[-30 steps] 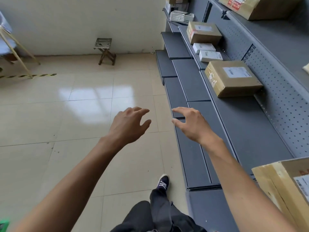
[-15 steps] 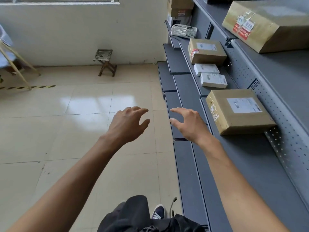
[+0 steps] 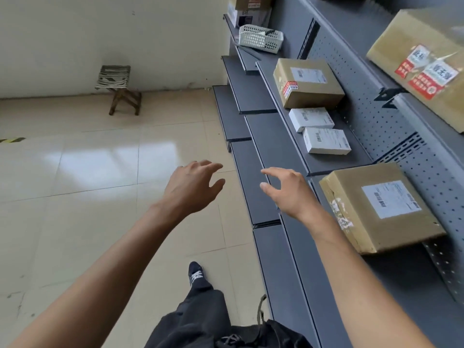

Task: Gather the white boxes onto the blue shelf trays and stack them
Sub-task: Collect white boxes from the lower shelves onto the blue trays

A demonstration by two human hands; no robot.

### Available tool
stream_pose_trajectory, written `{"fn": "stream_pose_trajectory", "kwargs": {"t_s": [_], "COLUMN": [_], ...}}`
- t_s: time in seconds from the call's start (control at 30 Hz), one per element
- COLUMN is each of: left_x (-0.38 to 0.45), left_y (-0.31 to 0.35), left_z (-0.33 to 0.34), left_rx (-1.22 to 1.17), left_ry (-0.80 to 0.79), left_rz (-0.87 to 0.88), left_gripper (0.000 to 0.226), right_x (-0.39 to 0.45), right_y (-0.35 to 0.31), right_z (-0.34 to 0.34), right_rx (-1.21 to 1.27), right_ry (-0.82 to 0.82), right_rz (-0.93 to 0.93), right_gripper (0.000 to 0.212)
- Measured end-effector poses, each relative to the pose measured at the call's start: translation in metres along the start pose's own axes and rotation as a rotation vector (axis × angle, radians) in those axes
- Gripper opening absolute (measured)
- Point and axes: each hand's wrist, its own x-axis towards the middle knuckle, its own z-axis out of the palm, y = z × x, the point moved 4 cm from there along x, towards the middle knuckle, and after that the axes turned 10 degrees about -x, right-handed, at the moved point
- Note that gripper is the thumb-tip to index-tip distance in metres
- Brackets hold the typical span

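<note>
While both arms reach forward over the floor (image 3: 75, 172) beside the shelving, the left hand (image 3: 192, 188) and the right hand (image 3: 288, 190) hang in the air with fingers spread and loosely bent, holding nothing. The two white boxes (image 3: 319, 130) lie flat on a dark blue-grey shelf tray (image 3: 278, 136), just beside each other, the farther one (image 3: 310, 119) near a brown cardboard box (image 3: 307, 82) and the nearer one (image 3: 326, 141) toward another brown box (image 3: 376, 207) that sits just right of the right wrist. Both hands are well apart from the white boxes. A white plastic basket (image 3: 259, 38) stands farther along the shelves, and a small wooden stool (image 3: 120, 87) stands by the wall. One dark shoe (image 3: 195, 273) steps on the tiled floor.
</note>
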Motion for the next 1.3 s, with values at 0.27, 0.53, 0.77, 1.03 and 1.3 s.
{"fn": "stream_pose_trajectory", "kwargs": {"t_s": [0.27, 0.53, 0.77, 1.03, 1.3], "left_x": [0.115, 0.227, 0.307, 0.376, 0.439], "left_y": [-0.014, 0.006, 0.036, 0.058, 0.084], "left_z": [0.0, 0.032, 0.059, 0.106, 0.162], "left_rx": [-0.009, -0.042, -0.041, -0.066, -0.03], "left_ry": [-0.105, -0.172, -0.189, -0.3, -0.461], "left_rz": [0.178, 0.373, 0.579, 0.692, 0.836], "left_gripper": [0.045, 0.042, 0.034, 0.033, 0.039], "right_x": [0.074, 0.13, 0.177, 0.192, 0.214], "right_y": [0.016, 0.079, 0.135, 0.171, 0.185], "right_z": [-0.013, -0.016, -0.021, 0.001, 0.021], "right_rx": [0.002, 0.041, 0.117, -0.105, -0.019], "right_ry": [0.048, 0.076, 0.157, 0.025, 0.036], "right_rz": [0.18, 0.361, 0.505, 0.669, 0.843], "right_gripper": [0.042, 0.043, 0.045, 0.052, 0.068]}}
